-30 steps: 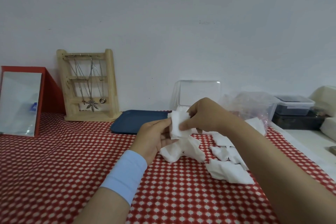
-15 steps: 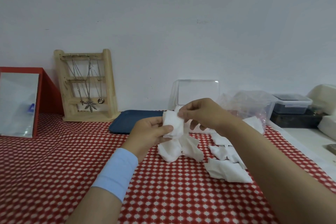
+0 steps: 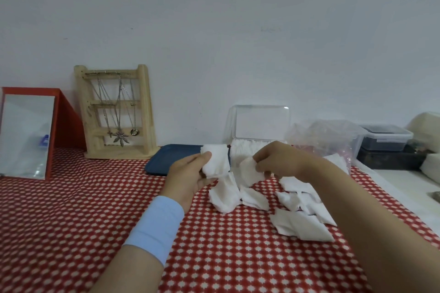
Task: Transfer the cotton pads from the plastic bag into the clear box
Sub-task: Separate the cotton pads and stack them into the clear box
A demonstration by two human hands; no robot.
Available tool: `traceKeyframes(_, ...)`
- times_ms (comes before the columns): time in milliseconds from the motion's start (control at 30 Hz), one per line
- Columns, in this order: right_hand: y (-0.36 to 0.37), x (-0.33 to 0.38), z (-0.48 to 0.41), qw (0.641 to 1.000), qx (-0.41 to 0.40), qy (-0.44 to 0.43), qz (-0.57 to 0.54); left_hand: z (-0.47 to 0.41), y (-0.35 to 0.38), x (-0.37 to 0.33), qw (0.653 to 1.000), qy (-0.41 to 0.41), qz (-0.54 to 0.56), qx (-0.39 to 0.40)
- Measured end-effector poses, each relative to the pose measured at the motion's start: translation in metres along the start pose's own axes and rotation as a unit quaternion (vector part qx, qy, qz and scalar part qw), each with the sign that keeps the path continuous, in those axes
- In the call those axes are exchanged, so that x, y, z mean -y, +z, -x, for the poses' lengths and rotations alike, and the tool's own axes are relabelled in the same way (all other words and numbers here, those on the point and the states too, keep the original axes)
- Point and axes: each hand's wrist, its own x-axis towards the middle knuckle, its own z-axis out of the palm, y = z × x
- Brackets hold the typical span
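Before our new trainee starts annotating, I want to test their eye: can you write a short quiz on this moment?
1. True or false: the lid of the clear box stands open.
2. What does the left hand hold? A) cotton pads B) a necklace C) the blue tray
3. What does the right hand pinch in its fingers?
Key: 1 true; 2 A; 3 a cotton pad.
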Motion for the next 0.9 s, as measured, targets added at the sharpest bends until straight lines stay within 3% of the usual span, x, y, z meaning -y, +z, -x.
traceKeyframes(200, -0.011, 0.009, 0.007, 0.990, 0.002, -0.018, -0.140, 0.003, 0.004, 0.002, 1.000, 0.017, -0.008, -0.014)
traceKeyframes(367, -0.008, 0.026, 0.014, 0.938, 0.094, -0.075, -0.324, 0.008, 0.008, 0.002, 1.000, 0.013, -0.015, -0.001)
traceKeyframes(433, 0.000, 0.035, 0.016, 0.942, 0.087, -0.080, -0.313, 0.010, 0.011, 0.002, 1.000, 0.002, -0.011, 0.019)
traceKeyframes(533, 0.012, 0.040, 0.016, 0.970, 0.010, -0.056, -0.237, 0.013, 0.015, -0.002, 0.998, -0.010, 0.023, 0.050)
traceKeyframes(767, 0.018, 0.040, 0.014, 0.984, -0.097, -0.025, -0.144, 0.016, 0.018, -0.004, 0.996, -0.028, 0.052, 0.072)
traceKeyframes(900, 0.020, 0.040, 0.012, 0.985, -0.106, -0.010, -0.133, 0.017, 0.018, -0.004, 0.994, -0.029, 0.064, 0.082)
